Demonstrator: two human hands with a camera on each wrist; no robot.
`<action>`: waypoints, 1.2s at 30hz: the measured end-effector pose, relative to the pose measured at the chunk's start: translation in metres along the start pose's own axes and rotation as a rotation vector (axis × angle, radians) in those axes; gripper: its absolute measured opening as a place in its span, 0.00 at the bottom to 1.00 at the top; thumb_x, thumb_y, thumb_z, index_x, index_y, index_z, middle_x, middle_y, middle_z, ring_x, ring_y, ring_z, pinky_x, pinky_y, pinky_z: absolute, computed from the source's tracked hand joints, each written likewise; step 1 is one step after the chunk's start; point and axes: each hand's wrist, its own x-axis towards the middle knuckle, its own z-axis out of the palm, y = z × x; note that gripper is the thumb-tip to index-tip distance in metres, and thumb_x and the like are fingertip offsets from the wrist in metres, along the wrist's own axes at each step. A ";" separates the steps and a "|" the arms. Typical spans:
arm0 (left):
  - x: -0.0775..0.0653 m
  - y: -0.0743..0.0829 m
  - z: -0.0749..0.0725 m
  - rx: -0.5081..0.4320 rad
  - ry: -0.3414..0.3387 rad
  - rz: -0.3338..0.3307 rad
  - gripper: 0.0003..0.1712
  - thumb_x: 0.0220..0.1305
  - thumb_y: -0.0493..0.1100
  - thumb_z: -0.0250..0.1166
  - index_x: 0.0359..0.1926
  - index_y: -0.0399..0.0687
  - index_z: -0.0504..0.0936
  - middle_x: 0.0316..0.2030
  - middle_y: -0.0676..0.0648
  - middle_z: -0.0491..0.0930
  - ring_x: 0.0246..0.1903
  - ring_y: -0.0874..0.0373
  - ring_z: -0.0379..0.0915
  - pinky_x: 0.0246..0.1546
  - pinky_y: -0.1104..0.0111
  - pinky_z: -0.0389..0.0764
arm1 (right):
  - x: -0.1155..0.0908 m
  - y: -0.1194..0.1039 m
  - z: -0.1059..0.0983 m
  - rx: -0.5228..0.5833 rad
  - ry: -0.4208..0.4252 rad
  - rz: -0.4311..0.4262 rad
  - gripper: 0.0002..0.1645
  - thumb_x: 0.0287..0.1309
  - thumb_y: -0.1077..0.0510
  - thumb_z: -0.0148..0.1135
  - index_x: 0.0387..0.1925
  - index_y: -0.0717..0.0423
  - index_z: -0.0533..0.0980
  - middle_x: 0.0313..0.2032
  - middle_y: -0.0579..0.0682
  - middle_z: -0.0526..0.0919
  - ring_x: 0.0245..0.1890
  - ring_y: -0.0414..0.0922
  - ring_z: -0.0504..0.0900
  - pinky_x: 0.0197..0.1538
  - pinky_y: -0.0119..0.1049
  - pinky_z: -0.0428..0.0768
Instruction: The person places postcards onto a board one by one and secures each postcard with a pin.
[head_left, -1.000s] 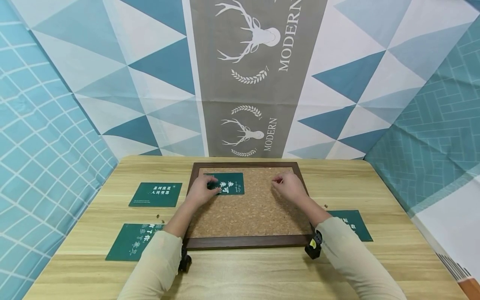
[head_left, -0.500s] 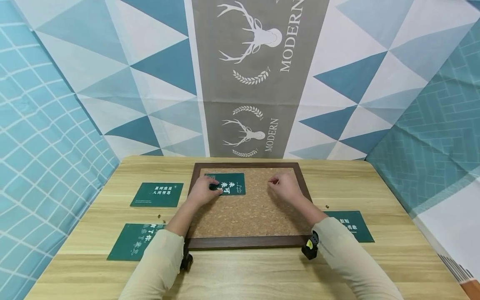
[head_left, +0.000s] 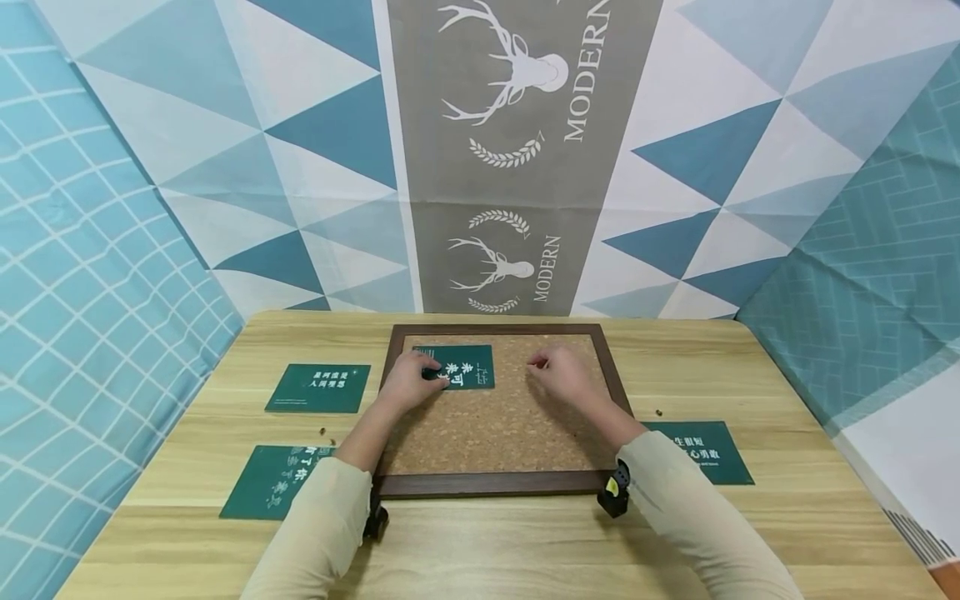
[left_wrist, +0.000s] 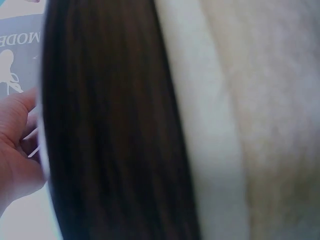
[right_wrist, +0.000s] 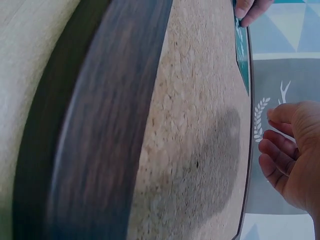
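A green card with white characters lies near the top left of a cork board in a dark wooden frame. My left hand rests over the card's left part, thumb and forefinger on it; in the left wrist view that hand shows only at the edge. Over the board's upper right is my right hand, apart from the card. Its thumb and forefinger come close together; whether something tiny sits between them cannot be made out. In the right wrist view this hand's other fingers are loosely curled.
Two green cards lie on the wooden table left of the board, another card lies right, partly under the right sleeve. Small brass-coloured bits sit on both sides. A patterned backdrop rises behind the table.
My right hand has drifted left over the cork, towards the card, and its sleeve uncovers more of the right-hand card. The left hand stays on the card on the board.
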 end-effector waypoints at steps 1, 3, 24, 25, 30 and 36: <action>0.000 0.000 0.000 0.000 0.002 0.000 0.21 0.56 0.46 0.68 0.46 0.36 0.82 0.51 0.36 0.76 0.57 0.41 0.67 0.60 0.51 0.68 | 0.000 -0.001 0.001 -0.007 0.000 -0.004 0.09 0.59 0.56 0.61 0.35 0.56 0.83 0.32 0.50 0.81 0.32 0.43 0.78 0.34 0.36 0.78; 0.001 0.000 0.001 0.001 0.005 0.003 0.21 0.56 0.46 0.68 0.46 0.36 0.82 0.51 0.36 0.76 0.57 0.41 0.67 0.60 0.51 0.68 | 0.001 -0.002 0.003 -0.012 0.005 -0.007 0.09 0.58 0.56 0.61 0.34 0.56 0.83 0.32 0.50 0.82 0.33 0.43 0.78 0.35 0.37 0.78; 0.003 0.000 -0.001 0.005 -0.014 -0.008 0.22 0.57 0.47 0.67 0.48 0.37 0.81 0.54 0.36 0.73 0.58 0.41 0.66 0.60 0.52 0.68 | 0.011 -0.025 0.021 0.024 -0.014 -0.034 0.07 0.57 0.57 0.62 0.33 0.55 0.84 0.31 0.49 0.82 0.32 0.42 0.78 0.36 0.36 0.78; 0.003 0.000 -0.001 0.004 -0.014 -0.009 0.22 0.57 0.47 0.67 0.48 0.37 0.81 0.54 0.36 0.74 0.58 0.42 0.66 0.60 0.53 0.68 | 0.012 -0.025 0.022 0.014 -0.014 -0.040 0.07 0.57 0.57 0.62 0.33 0.55 0.84 0.31 0.49 0.82 0.32 0.42 0.78 0.36 0.36 0.78; 0.002 0.000 0.000 0.006 -0.013 -0.007 0.21 0.57 0.47 0.67 0.47 0.37 0.82 0.54 0.36 0.74 0.58 0.41 0.66 0.60 0.53 0.68 | 0.013 -0.028 0.026 -0.008 -0.023 -0.053 0.08 0.57 0.57 0.62 0.33 0.55 0.84 0.31 0.49 0.82 0.33 0.42 0.78 0.37 0.37 0.78; 0.003 -0.003 0.002 0.009 -0.011 -0.004 0.22 0.56 0.47 0.67 0.47 0.36 0.82 0.54 0.36 0.74 0.57 0.41 0.67 0.59 0.53 0.69 | 0.016 -0.029 0.033 0.017 -0.039 -0.027 0.07 0.57 0.56 0.62 0.32 0.54 0.84 0.31 0.48 0.81 0.33 0.41 0.76 0.36 0.36 0.77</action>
